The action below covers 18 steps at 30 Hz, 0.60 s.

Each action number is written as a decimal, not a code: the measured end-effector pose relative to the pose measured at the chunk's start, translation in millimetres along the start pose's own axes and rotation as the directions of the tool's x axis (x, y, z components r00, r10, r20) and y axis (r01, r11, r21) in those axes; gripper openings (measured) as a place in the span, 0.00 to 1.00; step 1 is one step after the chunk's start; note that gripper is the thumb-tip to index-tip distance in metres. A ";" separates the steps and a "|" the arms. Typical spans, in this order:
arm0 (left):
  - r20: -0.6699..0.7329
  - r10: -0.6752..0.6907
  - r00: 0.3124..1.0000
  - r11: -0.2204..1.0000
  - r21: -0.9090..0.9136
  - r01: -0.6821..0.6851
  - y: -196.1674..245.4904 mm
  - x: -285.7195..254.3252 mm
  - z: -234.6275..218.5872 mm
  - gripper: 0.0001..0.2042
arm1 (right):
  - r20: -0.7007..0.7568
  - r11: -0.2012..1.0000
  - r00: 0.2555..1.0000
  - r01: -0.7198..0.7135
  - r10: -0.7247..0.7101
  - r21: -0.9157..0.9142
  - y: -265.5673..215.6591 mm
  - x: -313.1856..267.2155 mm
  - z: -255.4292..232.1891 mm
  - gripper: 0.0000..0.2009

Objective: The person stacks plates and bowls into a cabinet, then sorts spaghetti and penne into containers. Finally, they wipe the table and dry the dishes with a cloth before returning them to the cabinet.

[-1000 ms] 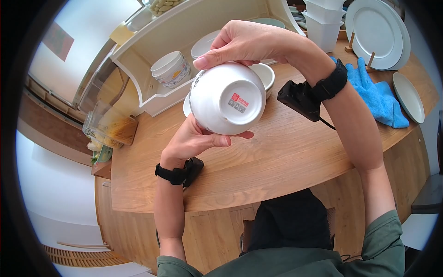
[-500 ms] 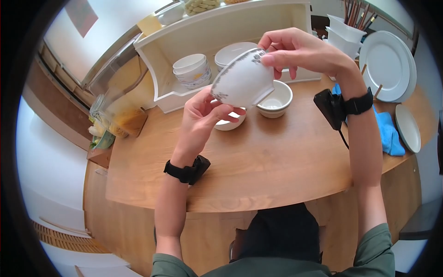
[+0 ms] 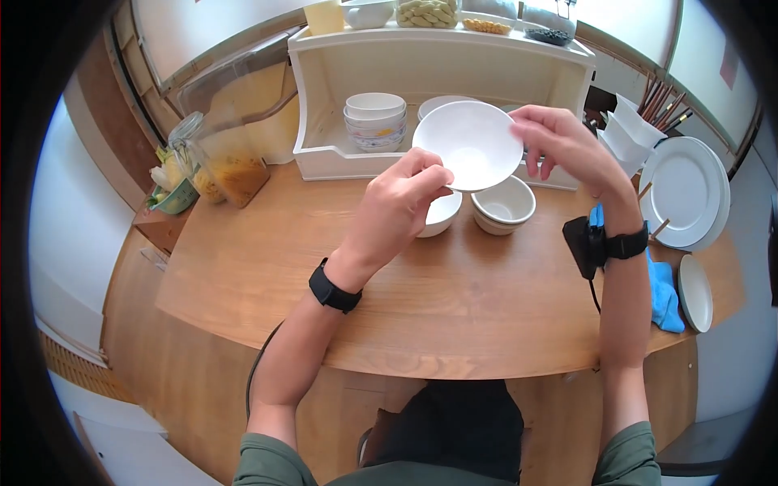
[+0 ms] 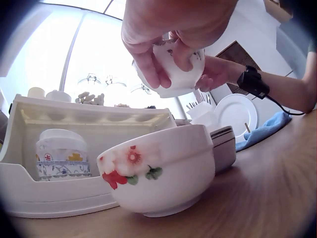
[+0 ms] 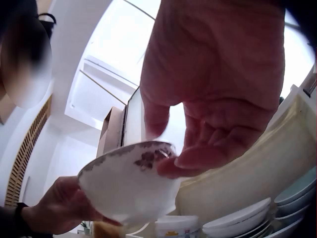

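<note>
My left hand (image 3: 389,209) grips a white bowl (image 3: 472,144) by its near left edge, thumb at the rim, and holds it above the table with the inside facing me. Grey-brown floral decoration runs along its outer rim (image 5: 148,157) in the right wrist view. At the bowl's right edge is my right hand (image 3: 567,146), slightly blurred, its fingers loosely bent and fingertips right at the rim. Beneath, a bowl with red and pink flowers (image 4: 158,171) stands on the table, partly hidden by the held bowl in the head view. Beside it are stacked cream bowls (image 3: 504,204).
A cream shelf unit (image 3: 340,166) stands behind, with stacked patterned bowls (image 3: 375,125) and plates inside. To the right are upright white plates (image 3: 682,193), a blue cloth (image 3: 664,300) and an oval dish (image 3: 695,293). A clear container (image 3: 235,166) stands at left.
The bowl has turned from its base facing me, through sideways, to its inside facing me. The left hand has shifted its grip to the rim, and the right hand's fingers have loosened.
</note>
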State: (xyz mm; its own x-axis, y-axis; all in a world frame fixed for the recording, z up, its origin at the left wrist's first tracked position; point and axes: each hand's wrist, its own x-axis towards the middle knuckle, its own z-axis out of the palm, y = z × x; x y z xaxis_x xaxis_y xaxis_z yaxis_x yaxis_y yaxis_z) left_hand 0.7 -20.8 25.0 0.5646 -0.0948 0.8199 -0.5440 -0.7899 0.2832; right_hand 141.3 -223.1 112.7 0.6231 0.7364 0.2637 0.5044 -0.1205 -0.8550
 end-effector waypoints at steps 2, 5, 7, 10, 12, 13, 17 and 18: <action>-0.020 0.015 1.000 1.000 0.019 -0.015 -2.6 -1.0 0.3 0.09 | 0.115 0.998 0.992 -0.052 0.056 -0.038 2.4 3.2 4.7 0.17; -0.024 0.072 0.997 0.985 0.159 -0.067 -4.7 -2.7 0.0 0.10 | 0.085 0.996 0.994 -0.067 0.072 -0.054 3.6 3.7 9.7 0.16; -0.013 0.112 0.994 0.969 0.223 -0.106 -3.6 -2.4 -0.2 0.12 | 0.098 0.994 0.992 -0.077 0.085 -0.081 5.5 4.6 9.4 0.16; -0.004 0.138 0.990 0.953 0.273 -0.132 -1.1 -1.4 -2.3 0.13 | 0.088 0.985 0.988 -0.116 0.128 -0.130 8.9 5.8 14.6 0.16; -0.008 0.143 0.990 0.946 0.294 -0.135 -1.5 -0.8 -4.2 0.12 | -0.243 0.990 0.966 0.053 -0.084 -0.130 14.9 7.6 28.1 0.18; -0.007 0.150 0.989 0.938 0.316 -0.140 -1.5 -1.0 -5.4 0.12 | -0.238 0.989 0.968 0.054 -0.085 -0.134 17.1 9.7 29.0 0.18; 0.018 0.140 0.990 0.918 0.371 -0.137 1.6 -2.0 -6.2 0.12 | -0.119 1.000 0.993 0.007 -0.010 -0.027 15.2 8.2 17.6 0.18; 0.037 0.142 0.989 0.919 0.365 -0.146 1.8 -2.3 -5.9 0.12 | 0.098 0.995 0.990 -0.098 0.098 -0.006 12.4 6.8 14.9 0.17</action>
State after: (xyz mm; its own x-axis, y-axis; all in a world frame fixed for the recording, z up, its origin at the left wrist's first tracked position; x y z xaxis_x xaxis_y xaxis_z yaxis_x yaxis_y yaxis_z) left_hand -5.3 -18.4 26.5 0.5042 -0.2290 0.8327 -0.3558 -0.9336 -0.0413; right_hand 142.8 -209.7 97.3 0.6082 0.7824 0.1336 0.4443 -0.1961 -0.8741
